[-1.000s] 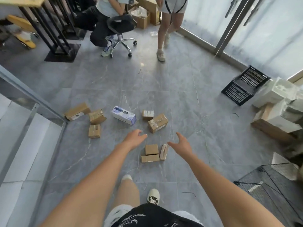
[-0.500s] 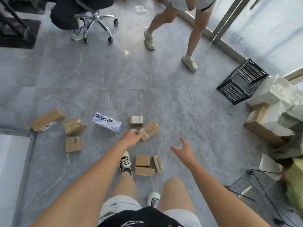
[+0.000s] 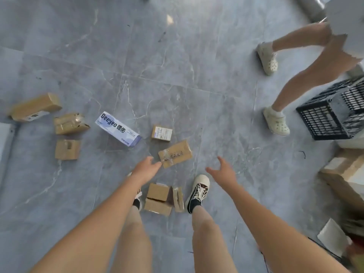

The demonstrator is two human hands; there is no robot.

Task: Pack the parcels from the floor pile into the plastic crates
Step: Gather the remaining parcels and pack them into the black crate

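On the grey floor tiles, a taped cardboard parcel (image 3: 175, 154) lies tilted, just ahead of the person's feet. Left hand (image 3: 146, 168) reaches its near corner with relaxed fingers, holding nothing; touching or not, I cannot tell. Right hand (image 3: 223, 170) hovers spread to its right, probably to take the other side. Far right stands a black plastic crate (image 3: 323, 123), well apart.

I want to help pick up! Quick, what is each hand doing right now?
Left hand: open, holding nothing, fingertips right at the corner of the taped brown cardboard parcel; touching or not, cannot tell.
Right hand: open, fingers spread, holding nothing.
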